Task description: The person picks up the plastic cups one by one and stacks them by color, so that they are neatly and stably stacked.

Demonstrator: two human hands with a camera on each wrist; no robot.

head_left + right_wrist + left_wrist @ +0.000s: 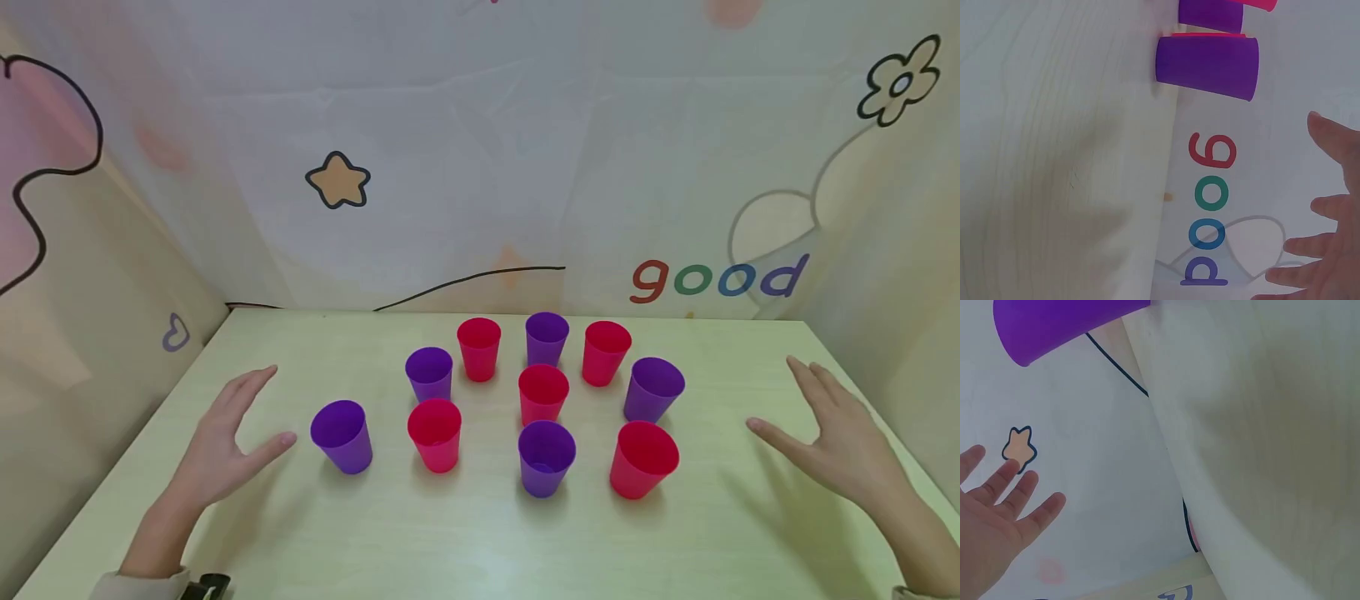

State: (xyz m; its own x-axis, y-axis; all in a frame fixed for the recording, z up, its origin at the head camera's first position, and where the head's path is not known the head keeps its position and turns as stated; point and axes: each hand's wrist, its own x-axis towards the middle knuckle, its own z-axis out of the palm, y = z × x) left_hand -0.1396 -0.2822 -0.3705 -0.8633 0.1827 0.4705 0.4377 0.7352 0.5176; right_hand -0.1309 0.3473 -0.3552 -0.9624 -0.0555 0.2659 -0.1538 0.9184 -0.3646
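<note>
perhaps a booth, table against cartoon-print cloth walls

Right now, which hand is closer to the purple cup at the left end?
Left. The left hand is just left of that purple cup, not touching; the right hand is far off, beyond the other cups.

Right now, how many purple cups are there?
5 purple cups: one nearest the left hand, one behind the leftmost red cup, one behind the rightmost red cup, one front middle, one back middle.

Soft, even light leaves faint glare on the table; both wrist views look dimmer.
</note>
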